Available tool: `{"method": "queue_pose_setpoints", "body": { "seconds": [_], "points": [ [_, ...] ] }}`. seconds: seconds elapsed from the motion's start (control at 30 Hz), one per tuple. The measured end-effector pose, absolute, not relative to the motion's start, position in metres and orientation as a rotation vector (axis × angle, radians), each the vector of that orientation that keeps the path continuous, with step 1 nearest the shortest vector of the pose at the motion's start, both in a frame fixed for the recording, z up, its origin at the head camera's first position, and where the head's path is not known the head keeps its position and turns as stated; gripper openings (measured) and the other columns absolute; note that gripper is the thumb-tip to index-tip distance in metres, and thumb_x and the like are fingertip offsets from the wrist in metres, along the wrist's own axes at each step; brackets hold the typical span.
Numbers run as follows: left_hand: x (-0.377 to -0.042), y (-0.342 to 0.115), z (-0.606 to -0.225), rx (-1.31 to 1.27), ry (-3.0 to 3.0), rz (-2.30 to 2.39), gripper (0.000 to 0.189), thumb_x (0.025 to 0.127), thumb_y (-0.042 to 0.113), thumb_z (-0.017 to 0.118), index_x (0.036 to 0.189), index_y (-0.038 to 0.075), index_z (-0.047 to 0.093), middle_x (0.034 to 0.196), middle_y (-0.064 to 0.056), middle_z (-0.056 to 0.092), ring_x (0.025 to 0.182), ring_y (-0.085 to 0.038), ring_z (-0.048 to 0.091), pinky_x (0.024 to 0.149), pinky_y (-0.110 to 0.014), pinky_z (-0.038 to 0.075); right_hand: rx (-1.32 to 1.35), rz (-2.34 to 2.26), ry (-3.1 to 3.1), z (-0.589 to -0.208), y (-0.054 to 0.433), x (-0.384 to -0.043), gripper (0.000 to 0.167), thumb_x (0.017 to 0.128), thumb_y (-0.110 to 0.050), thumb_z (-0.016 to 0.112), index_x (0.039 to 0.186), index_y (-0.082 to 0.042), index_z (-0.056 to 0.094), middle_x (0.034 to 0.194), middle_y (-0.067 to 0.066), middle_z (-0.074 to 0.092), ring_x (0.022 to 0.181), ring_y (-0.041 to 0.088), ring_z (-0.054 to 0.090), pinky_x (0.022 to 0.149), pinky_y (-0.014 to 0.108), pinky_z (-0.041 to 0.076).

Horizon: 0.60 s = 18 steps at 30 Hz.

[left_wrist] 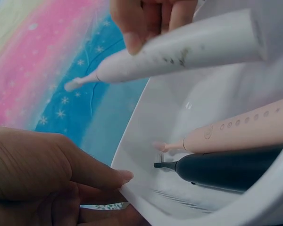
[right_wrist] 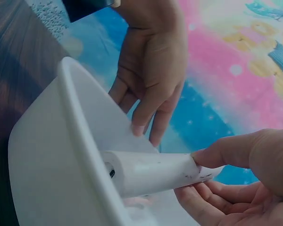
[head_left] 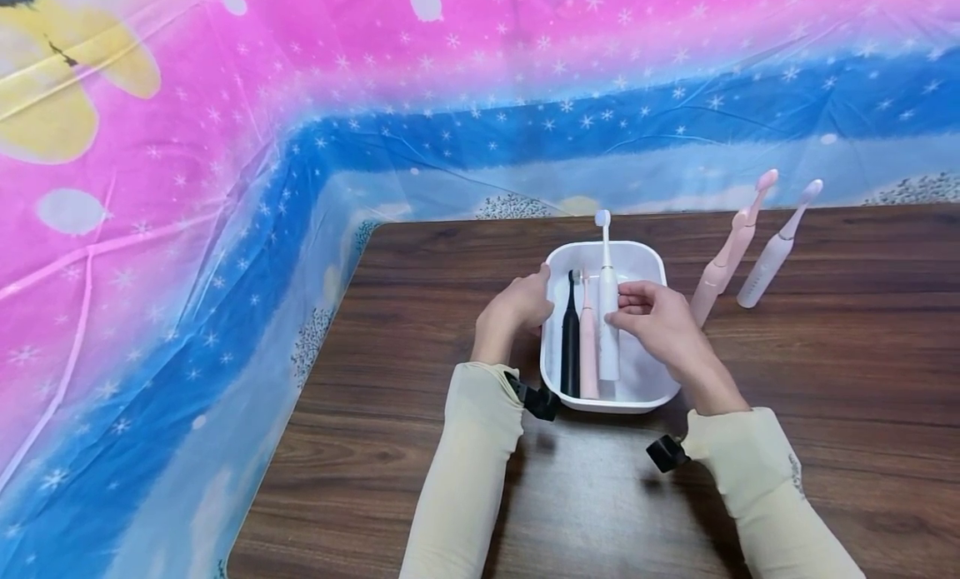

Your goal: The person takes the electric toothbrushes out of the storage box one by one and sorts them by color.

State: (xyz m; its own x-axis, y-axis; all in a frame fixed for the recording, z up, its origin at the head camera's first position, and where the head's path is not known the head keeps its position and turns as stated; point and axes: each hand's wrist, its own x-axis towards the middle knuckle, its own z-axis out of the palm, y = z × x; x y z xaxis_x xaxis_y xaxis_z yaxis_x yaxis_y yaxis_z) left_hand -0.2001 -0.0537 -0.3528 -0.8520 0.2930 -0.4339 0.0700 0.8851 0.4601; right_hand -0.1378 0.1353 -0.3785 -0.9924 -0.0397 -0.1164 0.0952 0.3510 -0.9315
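A white electric toothbrush [head_left: 609, 329] is pinched between the thumb and fingers of my right hand [head_left: 660, 321]. It is held over the white bin [head_left: 660, 267], its brush head past the far rim and its base end inside the walls. My left hand [head_left: 517, 304] grips the bin's left rim, thumb on the inner edge and fingers outside, as the left wrist view shows. Inside the bin, a black electric toothbrush [left_wrist: 217, 172] and a pink electric toothbrush [left_wrist: 240, 127] lie side by side along the left.
To the right of the bin, another pink electric toothbrush [head_left: 720, 267] and a pale lilac-white electric toothbrush [head_left: 767, 271] stand upright on the brown wooden table [head_left: 862, 354]. A pink and blue patterned cloth [head_left: 450, 71] hangs behind the table and along its left side.
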Motion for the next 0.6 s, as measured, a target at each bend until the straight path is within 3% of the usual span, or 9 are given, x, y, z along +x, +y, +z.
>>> {"method": "queue_pose_setpoints", "body": {
  "seconds": [0.13, 0.37, 0.6],
  "points": [
    [-0.201, -0.053, -0.354, 0.260, 2.547, 0.586, 0.067, 0.099, 0.009, 0.041, 0.156, 0.012, 0.006, 0.152, -0.011, 0.037, 0.085, -0.021, 0.060, 0.055, -0.025, 0.045, 0.052, -1.752, 2.470, -0.376, 0.139, -0.136, 0.051, 0.090, -0.009, 0.064, 0.135, 0.005, 0.047, 0.122, 0.021, 0.056, 0.104, 0.022, 0.055, 0.075, 0.010, 0.045],
    [-0.201, -0.053, -0.354, 0.248, 2.543, 0.599, 0.066, 0.099, 0.010, 0.041, 0.156, 0.013, 0.006, 0.153, -0.011, 0.035, 0.090, -0.020, 0.058, 0.056, -0.025, 0.047, 0.057, -1.762, 2.501, -0.374, 0.142, -0.131, 0.051, 0.090, -0.011, 0.065, 0.136, 0.002, 0.048, 0.122, 0.019, 0.055, 0.108, 0.025, 0.054, 0.076, 0.011, 0.045],
    [-0.201, -0.053, -0.354, 0.255, 2.549, 0.603, 0.066, 0.099, 0.010, 0.042, 0.156, 0.012, 0.007, 0.150, -0.012, 0.040, 0.080, -0.019, 0.060, 0.055, -0.025, 0.047, 0.042, -1.795, 2.560, -0.371, 0.146, -0.124, 0.052, 0.089, -0.013, 0.066, 0.136, -0.001, 0.049, 0.121, 0.018, 0.058, 0.113, 0.027, 0.054, 0.083, 0.019, 0.044]
  ]
}}
